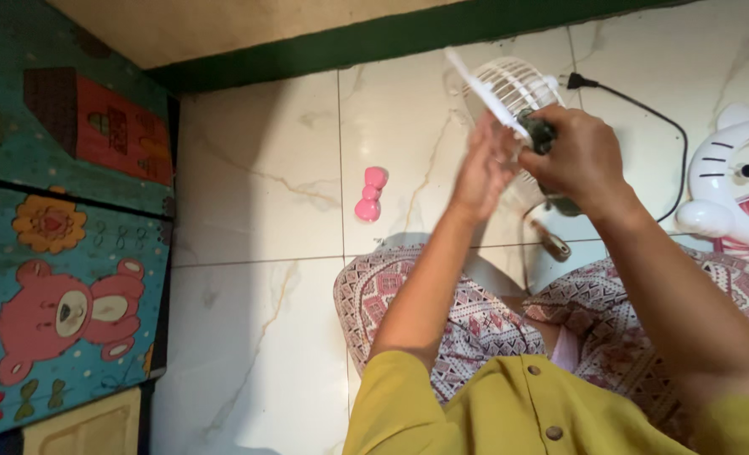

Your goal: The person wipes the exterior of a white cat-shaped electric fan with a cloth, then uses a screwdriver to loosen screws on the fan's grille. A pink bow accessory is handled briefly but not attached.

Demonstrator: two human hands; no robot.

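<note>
I hold a small white fan part, a round wire grille point(509, 88) with a dark motor behind it, up above my lap. My right hand point(581, 156) is closed around the dark motor body at the back of the grille. My left hand point(484, 173) is blurred and pressed against the grille's lower left side, fingers raised toward a white blade-like piece point(475, 84). A black cable point(644, 109) runs from the fan across the floor.
A pink bow-shaped piece point(371, 195) lies on the white marble tile floor point(256, 253). A white cat-shaped fan housing point(732, 190) sits at right. A colourful play mat point(62, 227) with a bear print covers the left. My patterned trousers point(467, 312) are below.
</note>
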